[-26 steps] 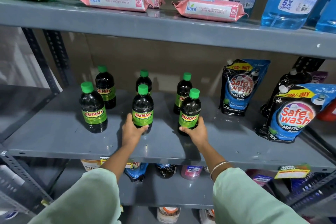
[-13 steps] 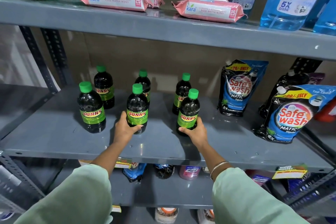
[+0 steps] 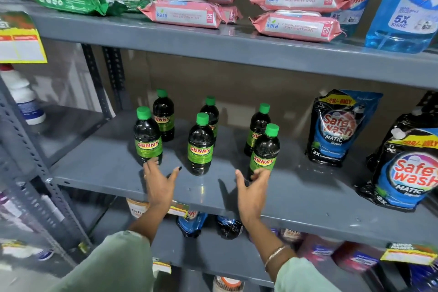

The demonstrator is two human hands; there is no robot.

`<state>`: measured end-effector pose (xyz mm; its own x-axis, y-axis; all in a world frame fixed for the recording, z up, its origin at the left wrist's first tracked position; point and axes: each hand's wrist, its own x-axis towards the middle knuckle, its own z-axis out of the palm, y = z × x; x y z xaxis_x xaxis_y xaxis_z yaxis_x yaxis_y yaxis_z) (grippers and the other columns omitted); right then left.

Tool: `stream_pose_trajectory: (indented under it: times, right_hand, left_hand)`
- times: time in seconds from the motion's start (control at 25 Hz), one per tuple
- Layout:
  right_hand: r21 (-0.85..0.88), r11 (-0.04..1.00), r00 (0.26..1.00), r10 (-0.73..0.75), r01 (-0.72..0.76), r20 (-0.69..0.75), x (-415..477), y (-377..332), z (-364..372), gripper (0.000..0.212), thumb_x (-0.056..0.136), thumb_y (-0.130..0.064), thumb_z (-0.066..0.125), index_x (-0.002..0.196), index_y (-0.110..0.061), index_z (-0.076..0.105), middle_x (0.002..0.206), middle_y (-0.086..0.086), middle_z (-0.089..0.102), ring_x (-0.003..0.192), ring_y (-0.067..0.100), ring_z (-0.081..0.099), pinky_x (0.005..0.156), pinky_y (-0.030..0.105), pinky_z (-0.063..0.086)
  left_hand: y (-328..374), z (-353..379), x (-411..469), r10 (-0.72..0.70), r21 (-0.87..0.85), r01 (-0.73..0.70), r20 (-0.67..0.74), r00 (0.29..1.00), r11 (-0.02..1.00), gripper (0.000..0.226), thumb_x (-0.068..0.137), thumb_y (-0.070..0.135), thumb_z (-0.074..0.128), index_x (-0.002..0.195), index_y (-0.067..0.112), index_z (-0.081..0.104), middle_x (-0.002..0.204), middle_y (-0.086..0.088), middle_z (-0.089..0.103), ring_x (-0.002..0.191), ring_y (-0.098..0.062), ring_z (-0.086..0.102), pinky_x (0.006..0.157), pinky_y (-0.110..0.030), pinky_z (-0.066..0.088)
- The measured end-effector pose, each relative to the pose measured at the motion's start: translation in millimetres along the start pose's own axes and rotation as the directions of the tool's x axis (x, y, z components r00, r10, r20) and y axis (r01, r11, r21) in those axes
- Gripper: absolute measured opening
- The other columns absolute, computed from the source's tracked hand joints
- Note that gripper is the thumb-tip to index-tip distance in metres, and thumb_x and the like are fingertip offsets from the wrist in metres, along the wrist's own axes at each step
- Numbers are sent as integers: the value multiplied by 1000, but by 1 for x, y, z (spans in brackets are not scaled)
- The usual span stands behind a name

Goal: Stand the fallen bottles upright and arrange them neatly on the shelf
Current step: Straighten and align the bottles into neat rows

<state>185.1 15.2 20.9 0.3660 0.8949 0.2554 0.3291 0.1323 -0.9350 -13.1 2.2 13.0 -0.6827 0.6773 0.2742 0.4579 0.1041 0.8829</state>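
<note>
You let go: your left hand (image 3: 159,185) and right hand (image 3: 252,188) now hover open and empty at the near shelf (image 3: 213,193) edge, where a second ago each gripped a front bottle. All six bottles (image 3: 200,147) stand upright in two rows, so it looks nearly done.

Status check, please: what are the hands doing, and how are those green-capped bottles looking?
Left hand open, empty, just short of the front bottles. Right hand open, fingers by the front right bottle. All six Sunny bottles upright on the grey shelf. Nothing in the way.
</note>
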Motion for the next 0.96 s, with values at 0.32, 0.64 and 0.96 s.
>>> stream_pose_trajectory:
  times: [0.32,0.64,0.96]
  right_hand:
    - [44,997,927,46,-68,372,8,-34,77,79,65,-10,81,129,-5,35,120,2,44,111,13,43,95,27,36]
    - [1,990,941,132,-140,313,10,-42,104,57,63,1,79,111,-3,50,109,16,62,100,24,57,94,40,47]
    - [-19,993,928,116,-117,354,13,-45,100,60,63,-3,80,116,-6,51,115,15,64,101,21,57,93,36,46]
  left_hand:
    - [-21,-44,83,-58,-75,75,203,978,994,68,53,-1,83,110,-2,47,111,-28,56,104,-39,54,86,-44,43]
    - [-38,-56,131,10,-87,36,476,880,996,60,56,2,83,106,3,51,108,-19,64,98,-32,60,84,-43,47]
    - [-34,-63,137,38,-68,-5,487,873,998,60,58,4,82,110,6,51,112,-17,64,100,-29,58,84,-36,45]
